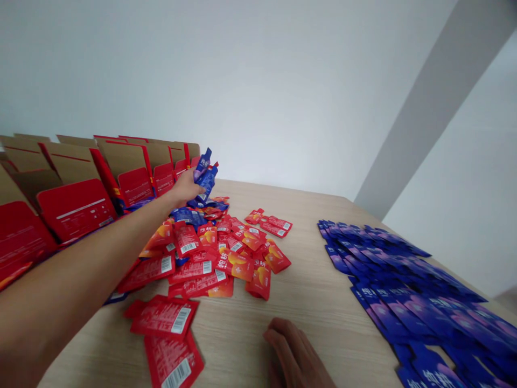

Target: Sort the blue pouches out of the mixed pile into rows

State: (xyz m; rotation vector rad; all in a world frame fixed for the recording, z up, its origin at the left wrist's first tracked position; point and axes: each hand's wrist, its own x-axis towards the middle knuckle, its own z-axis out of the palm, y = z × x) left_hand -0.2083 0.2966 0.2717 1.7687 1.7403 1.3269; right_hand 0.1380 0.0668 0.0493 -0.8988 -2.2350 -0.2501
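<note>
My left hand (186, 188) reaches far out over the pile and is closed on some blue pouches (207, 180), which stick up from its fingers. A bit of red shows behind them. Under and in front of it lies a heap of red pouches (202, 269) with orange fruit prints and barcodes, mixed with blue pouches (189, 216). At the bottom middle, my right hand (297, 355) rests on the table with loosely bent fingers. I see nothing in it, though its palm is hidden. Two red pouches (161, 318) lie overlapped at the near left.
Red cartons (76, 207) with raised brown flaps stand in rows along the left. Many blue pouches (388, 269) lie in overlapping rows on the right side of the wooden table (311, 269). A white wall (258, 97) rises behind the table.
</note>
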